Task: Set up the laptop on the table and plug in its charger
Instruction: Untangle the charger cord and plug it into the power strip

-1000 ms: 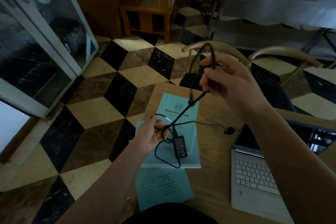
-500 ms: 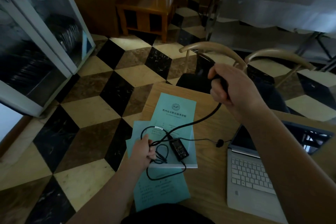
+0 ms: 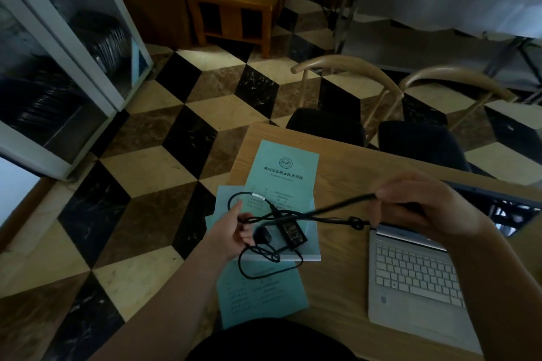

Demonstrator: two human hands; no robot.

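Observation:
A white laptop (image 3: 416,281) lies open on the wooden table (image 3: 346,278), at the right. The charger's black power brick (image 3: 293,231) rests on pale green booklets (image 3: 281,184) left of the laptop. My right hand (image 3: 425,211) hovers over the laptop's hinge, fingers closed on the thick black charger cable (image 3: 337,206), which stretches left toward the brick. My left hand (image 3: 231,231) pinches a loop of thin cable beside the brick. A dark round plug (image 3: 264,234) lies next to that hand. More cable loops over the booklets.
Two wooden chairs (image 3: 352,91) with dark seats stand at the table's far edge. A glass-fronted cabinet (image 3: 67,47) holding stacked dishes stands on the left. A low wooden stand (image 3: 234,9) and a metal table (image 3: 440,9) stand further back on the chequered floor.
My right hand has come down from high above the table to just over the laptop hinge, pulling the thick cable lower and flatter. My left hand has slid down and left along the thin cable.

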